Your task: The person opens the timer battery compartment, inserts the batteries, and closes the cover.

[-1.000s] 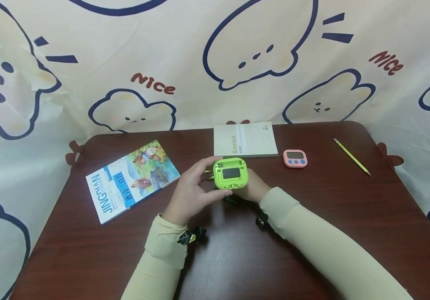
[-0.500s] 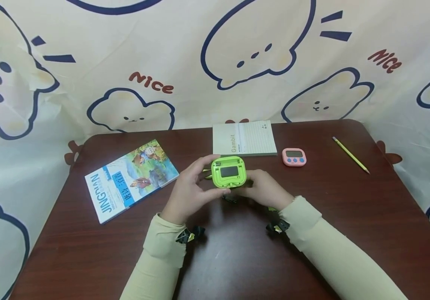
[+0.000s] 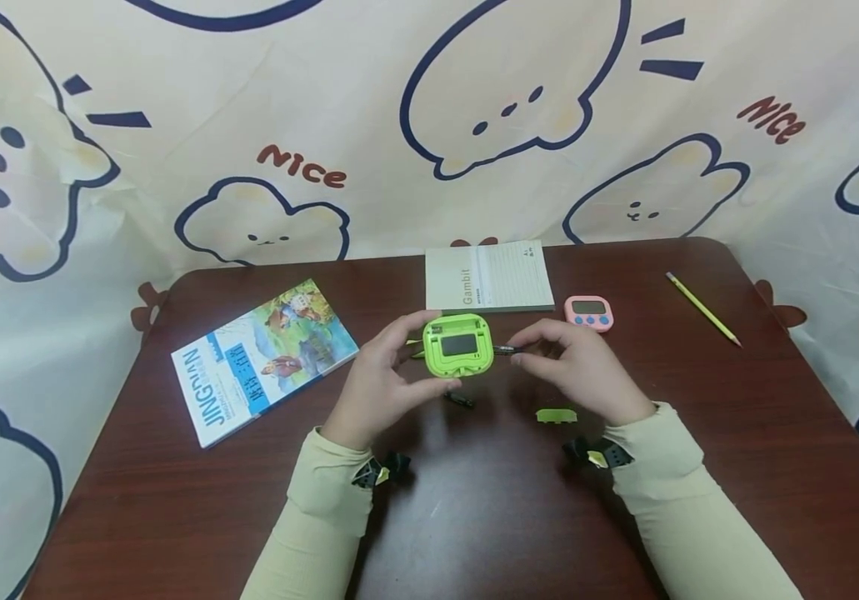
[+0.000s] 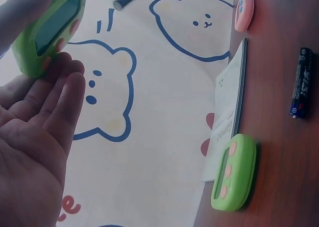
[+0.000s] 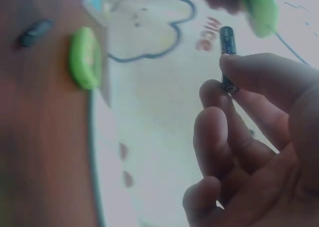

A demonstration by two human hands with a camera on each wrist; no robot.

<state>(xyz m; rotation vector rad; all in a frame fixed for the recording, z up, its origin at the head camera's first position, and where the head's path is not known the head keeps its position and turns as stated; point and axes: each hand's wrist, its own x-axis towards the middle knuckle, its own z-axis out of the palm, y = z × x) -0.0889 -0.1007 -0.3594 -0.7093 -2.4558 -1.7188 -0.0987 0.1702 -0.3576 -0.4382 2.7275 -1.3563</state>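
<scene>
I've got the left hand (image 3: pixel 372 387) with its fingers curled round a rounded lime-green plastic timer (image 3: pixel 459 346), up over the bench (image 3: pixel 474 517) between its left and right edges, while the right hand (image 3: pixel 586 367) pinches a slim black cylindrical battery (image 5: pixel 228 42) just beside it. That fingertip hold looks slight to me: a bump on the casing could set the battery rolling for the bench's edge. If the pale-green sleeve (image 3: pixel 654 450) dips, it could sweep away the small flat green plastic cover (image 3: pixel 556 415). Hard to make out: the timer's tiny recess; the second, pink-buttoned green timer (image 4: pixel 245 172), mostly behind the left hand in the head view; the bench's near edge, out of frame.
</scene>
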